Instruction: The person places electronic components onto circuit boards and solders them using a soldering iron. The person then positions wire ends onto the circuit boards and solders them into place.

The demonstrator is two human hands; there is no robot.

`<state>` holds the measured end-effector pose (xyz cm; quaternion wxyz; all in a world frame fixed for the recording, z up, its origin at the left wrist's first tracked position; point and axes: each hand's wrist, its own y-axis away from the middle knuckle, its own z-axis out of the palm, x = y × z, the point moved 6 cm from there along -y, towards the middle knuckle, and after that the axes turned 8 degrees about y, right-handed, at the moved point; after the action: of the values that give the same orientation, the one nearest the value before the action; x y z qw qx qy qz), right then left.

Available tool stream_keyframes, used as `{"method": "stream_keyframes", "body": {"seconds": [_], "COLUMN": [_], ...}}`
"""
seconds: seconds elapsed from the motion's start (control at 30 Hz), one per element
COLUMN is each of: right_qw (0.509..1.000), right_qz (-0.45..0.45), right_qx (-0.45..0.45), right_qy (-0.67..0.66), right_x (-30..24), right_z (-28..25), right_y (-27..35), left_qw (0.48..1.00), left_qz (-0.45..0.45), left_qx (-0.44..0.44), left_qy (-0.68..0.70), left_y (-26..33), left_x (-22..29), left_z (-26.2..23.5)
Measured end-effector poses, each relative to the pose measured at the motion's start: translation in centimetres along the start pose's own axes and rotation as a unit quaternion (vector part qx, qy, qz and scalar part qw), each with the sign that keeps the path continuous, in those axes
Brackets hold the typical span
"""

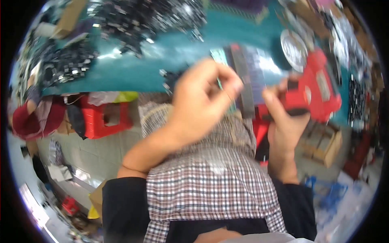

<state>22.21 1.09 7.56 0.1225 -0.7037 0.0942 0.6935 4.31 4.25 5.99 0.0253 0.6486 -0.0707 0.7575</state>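
My left hand (198,99) is raised over the near edge of the teal table (227,30). Its thumb and index finger close together in a pinch; anything between them is too small and blurred to name. My right hand (285,121) grips a red power tool (322,87), shaped like a cordless drill, by its black-trimmed handle. Between the hands stands a long dark grey bar (243,81), with a green strip (220,56) like a circuit board along its left side. A purplish-blue flat piece (261,67) lies right of the bar. Motion smears both hands.
Small black parts pile up at the back (150,20), with another heap at left (69,65). Several lie behind my left hand (170,79). A round metal dish (293,48) stands near the tool. Below are a red stool (91,121) and wooden crate (324,141). Another person's arm (32,103) shows at far left.
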Motion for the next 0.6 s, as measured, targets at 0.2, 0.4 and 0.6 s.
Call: {"method": "stream_keyframes", "body": {"seconds": [0.2, 0.4, 0.6], "right_qw": [0.999, 0.996, 0.997], "right_qz": [-0.028, -0.059, -0.021], "right_qx": [-0.023, -0.058, -0.072], "right_qy": [0.009, 0.028, 0.036], "right_x": [0.3, 0.9, 1.4], "right_z": [0.0, -0.1, 0.6], "right_y": [-2.0, -1.9, -2.2], "left_qw": [1.0, 0.998, 0.983], "left_qz": [0.005, -0.027, -0.067], "left_qx": [-0.021, -0.019, -0.093], "left_qy": [-0.022, -0.06, -0.14], "left_y": [-2.2, -1.4, -1.2], "left_x": [-0.5, -1.5, -1.7], "left_z": [0.7, 0.9, 1.6]}}
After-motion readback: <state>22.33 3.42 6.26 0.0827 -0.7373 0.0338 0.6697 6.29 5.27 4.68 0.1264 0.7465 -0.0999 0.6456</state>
